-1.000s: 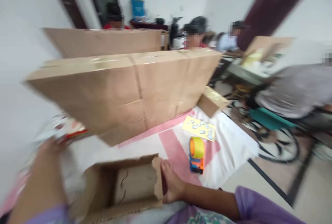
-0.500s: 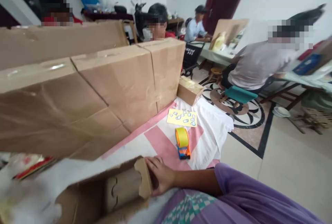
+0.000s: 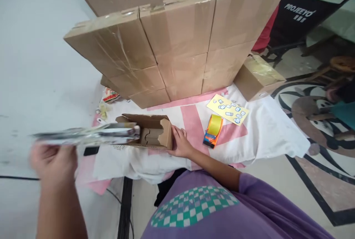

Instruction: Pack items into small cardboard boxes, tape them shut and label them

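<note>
My left hand (image 3: 54, 159) is closed on one end of a long, flat, silvery-white packet (image 3: 91, 135), blurred by motion. The packet's far end hangs over the left part of a small open cardboard box (image 3: 166, 135) and hides some of it. Inside the box, the right part shows bare brown cardboard with a curved slit. My right hand (image 3: 181, 143) grips the box's right end wall, fingers against its outer face. To the right lies an orange and blue tape dispenser (image 3: 213, 131) with a yellow roll, beside a yellow sheet of small printed stickers (image 3: 227, 109).
Taped cardboard boxes (image 3: 177, 43) stand stacked like a wall across the table's back. A closed box (image 3: 259, 78) sits at their right end. Red-and-white packaging (image 3: 111, 95) and a small black object (image 3: 91, 151) lie left. A black chair (image 3: 301, 17) stands behind.
My view has swung left and down. My left hand and the silvery packet have come into view at the left. My right hand stays at the box's right end.
</note>
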A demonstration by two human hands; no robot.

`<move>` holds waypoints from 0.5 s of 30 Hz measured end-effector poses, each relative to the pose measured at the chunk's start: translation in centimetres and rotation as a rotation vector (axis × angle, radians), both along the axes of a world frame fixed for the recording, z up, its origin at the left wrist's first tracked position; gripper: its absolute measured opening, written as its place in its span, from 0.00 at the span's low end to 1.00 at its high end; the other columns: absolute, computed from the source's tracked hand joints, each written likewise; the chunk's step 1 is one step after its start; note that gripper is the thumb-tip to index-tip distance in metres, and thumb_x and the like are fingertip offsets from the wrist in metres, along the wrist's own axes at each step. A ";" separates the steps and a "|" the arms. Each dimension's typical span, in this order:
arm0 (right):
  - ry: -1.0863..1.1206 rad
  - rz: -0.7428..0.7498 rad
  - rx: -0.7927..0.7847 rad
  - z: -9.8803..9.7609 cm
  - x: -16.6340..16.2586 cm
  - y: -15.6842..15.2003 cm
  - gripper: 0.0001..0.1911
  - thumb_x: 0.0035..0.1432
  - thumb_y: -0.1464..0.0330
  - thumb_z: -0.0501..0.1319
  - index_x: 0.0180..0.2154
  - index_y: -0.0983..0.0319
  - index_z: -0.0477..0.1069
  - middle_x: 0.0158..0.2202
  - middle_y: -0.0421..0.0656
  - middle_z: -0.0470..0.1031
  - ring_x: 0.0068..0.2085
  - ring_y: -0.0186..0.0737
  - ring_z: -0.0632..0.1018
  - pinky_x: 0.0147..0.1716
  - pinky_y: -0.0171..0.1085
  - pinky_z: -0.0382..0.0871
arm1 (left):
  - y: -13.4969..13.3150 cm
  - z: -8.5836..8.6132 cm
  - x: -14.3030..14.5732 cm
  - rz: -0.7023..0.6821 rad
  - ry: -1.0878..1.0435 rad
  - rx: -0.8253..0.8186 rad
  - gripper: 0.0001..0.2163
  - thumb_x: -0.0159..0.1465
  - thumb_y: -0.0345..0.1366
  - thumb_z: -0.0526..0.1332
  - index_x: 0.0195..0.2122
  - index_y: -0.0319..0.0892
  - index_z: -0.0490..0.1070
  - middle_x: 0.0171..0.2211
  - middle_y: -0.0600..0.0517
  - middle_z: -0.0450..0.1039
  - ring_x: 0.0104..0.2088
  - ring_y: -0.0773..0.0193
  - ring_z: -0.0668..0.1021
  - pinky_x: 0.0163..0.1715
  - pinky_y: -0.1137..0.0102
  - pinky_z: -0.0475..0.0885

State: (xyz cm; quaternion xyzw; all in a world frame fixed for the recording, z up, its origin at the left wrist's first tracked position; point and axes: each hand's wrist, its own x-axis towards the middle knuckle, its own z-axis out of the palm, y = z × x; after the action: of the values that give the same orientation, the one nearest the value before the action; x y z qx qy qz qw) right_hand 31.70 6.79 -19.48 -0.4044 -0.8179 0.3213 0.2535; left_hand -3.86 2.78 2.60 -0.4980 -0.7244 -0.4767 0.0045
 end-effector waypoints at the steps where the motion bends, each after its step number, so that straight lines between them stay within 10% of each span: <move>1: -0.001 0.013 -0.003 0.1 0.0 0.0 0.73 0.46 0.49 0.73 0.76 0.66 0.30 0.74 0.64 0.50 0.74 0.65 0.54 0.71 0.67 0.41 | 0.6 -0.8 0.5 -0.069 0.001 -0.065 0.29 0.58 0.68 0.58 0.41 0.45 0.62 0.28 0.57 0.68 0.32 0.65 0.72 0.39 0.64 0.76; 9: 0.065 0.034 -0.005 0.3 -0.2 -0.2 0.71 0.46 0.49 0.74 0.76 0.64 0.34 0.74 0.64 0.51 0.73 0.64 0.55 0.71 0.68 0.38 | 4.8 -2.1 5.0 -0.704 0.336 -0.829 0.22 0.50 0.55 0.69 0.38 0.45 0.81 0.43 0.45 0.83 0.46 0.49 0.82 0.50 0.59 0.77; 15: 0.158 0.067 0.004 1.1 1.4 -0.3 0.63 0.52 0.53 0.72 0.76 0.61 0.37 0.77 0.61 0.38 0.76 0.64 0.47 0.71 0.66 0.44 | 1.4 -1.3 2.1 -0.371 0.413 -0.534 0.32 0.57 0.66 0.62 0.56 0.52 0.75 0.60 0.46 0.75 0.62 0.43 0.75 0.61 0.48 0.72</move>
State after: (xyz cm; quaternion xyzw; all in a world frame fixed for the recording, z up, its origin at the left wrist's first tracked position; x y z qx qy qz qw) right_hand 33.12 6.47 -18.38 -0.3497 -0.8091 0.3587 0.3072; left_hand -1.77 4.22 1.27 -0.6898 -0.7044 -0.1537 -0.0661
